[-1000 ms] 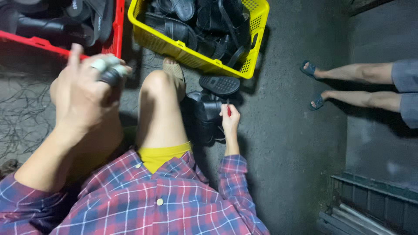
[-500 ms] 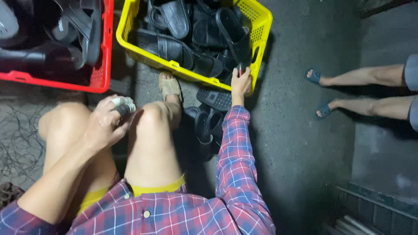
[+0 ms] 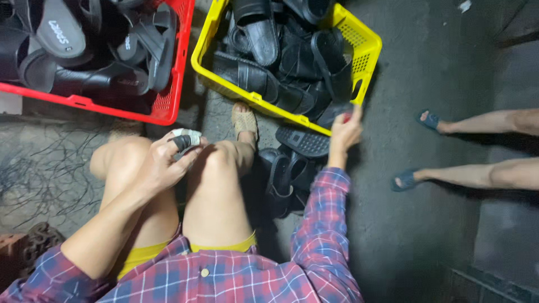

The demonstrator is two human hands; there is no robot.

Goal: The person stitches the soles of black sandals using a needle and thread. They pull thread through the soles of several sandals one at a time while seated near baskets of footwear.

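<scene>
I sit on the floor with bare knees, in a plaid shirt. My left hand (image 3: pixel 163 165) rests between my knees, its fingertips wrapped in white tape and closed on a small dark object (image 3: pixel 181 142). My right hand (image 3: pixel 343 133) reaches to the near corner of a yellow crate (image 3: pixel 368 42) full of black sandals. It grips a black sandal (image 3: pixel 331 115) at the rim, and a small red thing shows between its fingers. My foot in a tan sandal (image 3: pixel 245 120) points at the crate.
A red crate (image 3: pixel 168 104) of black sandals stands at the upper left. More black sandals (image 3: pixel 292 163) lie piled by my right leg. Another person's bare legs in blue sandals (image 3: pixel 429 119) stretch in from the right. Thin black trimmings (image 3: pixel 39 174) litter the floor at left.
My right hand rose from the floor pile to the yellow crate's corner with a sandal. My left hand came down from near my face to between my knees.
</scene>
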